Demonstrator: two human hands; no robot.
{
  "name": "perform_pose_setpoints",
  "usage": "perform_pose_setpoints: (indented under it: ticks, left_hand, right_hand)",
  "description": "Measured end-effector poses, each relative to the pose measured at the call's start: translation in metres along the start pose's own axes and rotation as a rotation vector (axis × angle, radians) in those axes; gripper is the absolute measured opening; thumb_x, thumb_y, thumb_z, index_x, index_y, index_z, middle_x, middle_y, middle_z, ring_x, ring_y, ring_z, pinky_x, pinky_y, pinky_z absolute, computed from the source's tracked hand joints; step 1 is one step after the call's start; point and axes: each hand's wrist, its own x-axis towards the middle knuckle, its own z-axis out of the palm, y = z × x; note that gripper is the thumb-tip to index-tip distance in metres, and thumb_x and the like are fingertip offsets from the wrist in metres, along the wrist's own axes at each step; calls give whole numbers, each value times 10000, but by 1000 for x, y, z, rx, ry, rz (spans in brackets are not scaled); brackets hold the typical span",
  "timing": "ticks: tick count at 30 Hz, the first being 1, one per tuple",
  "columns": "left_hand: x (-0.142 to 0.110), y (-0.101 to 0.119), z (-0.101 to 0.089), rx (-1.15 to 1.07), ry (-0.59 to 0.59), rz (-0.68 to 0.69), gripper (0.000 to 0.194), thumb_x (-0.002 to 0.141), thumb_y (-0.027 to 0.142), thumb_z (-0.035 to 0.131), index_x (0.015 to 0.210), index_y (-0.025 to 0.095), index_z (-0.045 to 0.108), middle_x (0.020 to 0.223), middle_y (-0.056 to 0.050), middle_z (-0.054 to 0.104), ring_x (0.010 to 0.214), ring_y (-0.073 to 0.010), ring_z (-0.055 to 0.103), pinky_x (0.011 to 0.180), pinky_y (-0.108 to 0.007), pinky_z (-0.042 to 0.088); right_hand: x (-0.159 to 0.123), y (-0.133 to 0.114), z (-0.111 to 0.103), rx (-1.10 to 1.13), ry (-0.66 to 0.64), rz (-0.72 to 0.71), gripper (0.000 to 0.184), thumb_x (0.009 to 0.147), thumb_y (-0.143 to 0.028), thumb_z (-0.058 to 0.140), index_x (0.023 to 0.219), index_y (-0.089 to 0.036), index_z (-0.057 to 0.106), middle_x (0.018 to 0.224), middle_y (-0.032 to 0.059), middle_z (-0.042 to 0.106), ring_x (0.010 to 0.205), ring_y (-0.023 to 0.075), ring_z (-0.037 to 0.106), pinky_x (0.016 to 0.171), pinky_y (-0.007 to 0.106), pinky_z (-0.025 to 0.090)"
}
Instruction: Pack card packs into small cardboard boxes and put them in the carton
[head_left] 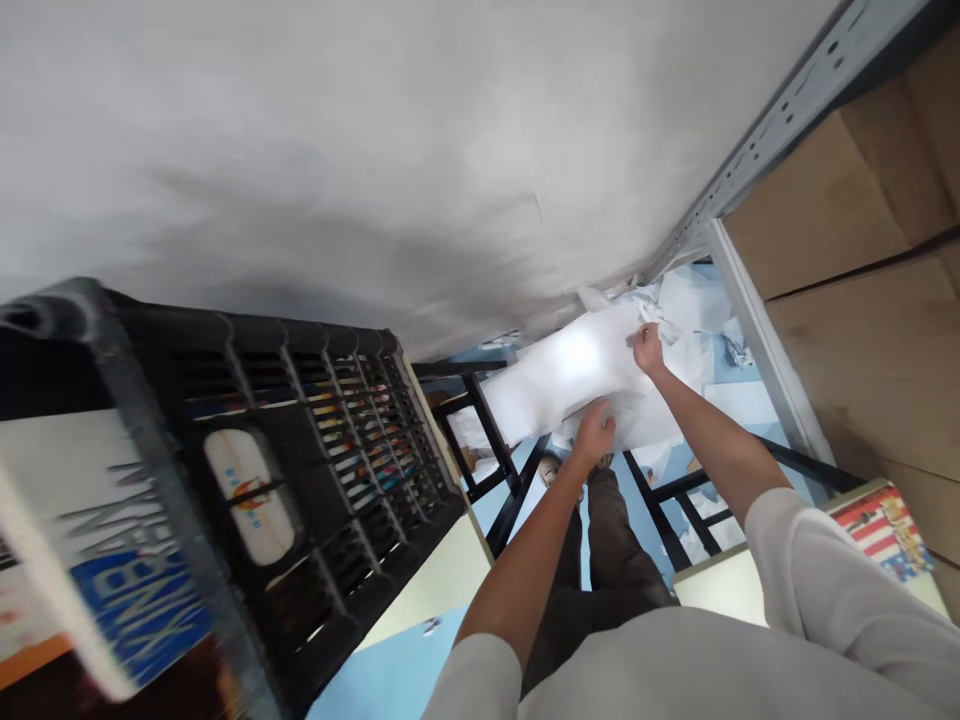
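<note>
A broad, bright white sheet (570,365), apparently paper, spreads across the lower space in front of me, slightly curved. My left hand (595,432) has its fingers curled over the near edge of this sheet, close above my shoes. Farther right, my right hand (647,348) is closed at the sheet's right part, thumb and fingers pressed together. The fingertips of my left hand are partly hidden. Crumpled white paper (739,345) lies loose on the floor just beyond the sheet.
A black plastic crate (341,470) with books stands at the left. Stacked cardboard boxes (855,380) fill a grey metal shelf frame (769,345) at the right. Black metal legs (491,430) flank the sheet. A colourful printed item (885,530) lies at lower right. A white wall (375,150) rises behind.
</note>
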Motion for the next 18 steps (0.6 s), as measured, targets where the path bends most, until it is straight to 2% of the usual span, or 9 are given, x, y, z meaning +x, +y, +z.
perform_pose_setpoints:
  ticks: [6, 7, 9, 11, 14, 18]
  left_hand:
    - [-23, 35, -1, 3, -40, 90, 402, 945, 194, 660, 1333, 220, 759, 1440, -127, 742, 1424, -337, 650, 1297, -571, 457]
    - [-28, 41, -1, 8, -57, 107, 409, 941, 186, 659, 1335, 227, 759, 1435, -121, 744, 1424, -334, 650, 1299, -567, 457]
    - [-42, 56, -2, 19, -91, 133, 425, 931, 171, 665, 1339, 237, 758, 1433, -113, 743, 1428, -324, 648, 1305, -548, 455]
    - [-59, 74, -3, 39, -123, 156, 441, 917, 148, 674, 1341, 238, 755, 1433, -112, 741, 1429, -311, 649, 1306, -522, 457]
    - [-91, 104, -7, 99, -183, 233, 445, 914, 99, 659, 1331, 228, 746, 1424, -111, 743, 1420, -285, 654, 1297, -493, 463]
    - [-137, 146, -14, 229, -293, 391, 428, 943, 75, 625, 1344, 184, 728, 1421, -138, 736, 1403, -276, 658, 1286, -473, 467]
  right_hand:
    - [-43, -37, -53, 82, 99, -63, 55, 936, -278, 531, 900, -254, 563, 903, 44, 730, 879, 215, 690, 933, 364, 564]
    - [-54, -44, -64, 90, 128, -77, 29, 909, -260, 542, 899, -254, 569, 888, 41, 726, 870, 218, 684, 931, 365, 561]
    - [-79, -54, -87, 131, 188, -87, 91, 870, -244, 563, 958, -253, 582, 833, 17, 705, 818, 215, 669, 892, 354, 561]
    - [-111, -60, -113, 195, 256, -102, 167, 852, -245, 569, 1018, -250, 586, 811, -3, 686, 768, 207, 653, 846, 339, 559]
    - [-166, -61, -157, 250, 359, -144, 124, 861, -256, 538, 960, -235, 609, 876, 25, 705, 763, 199, 654, 844, 342, 556]
    - [-249, -43, -219, 255, 490, -115, 197, 883, -277, 532, 945, -206, 704, 972, 83, 764, 825, 229, 684, 895, 387, 569]
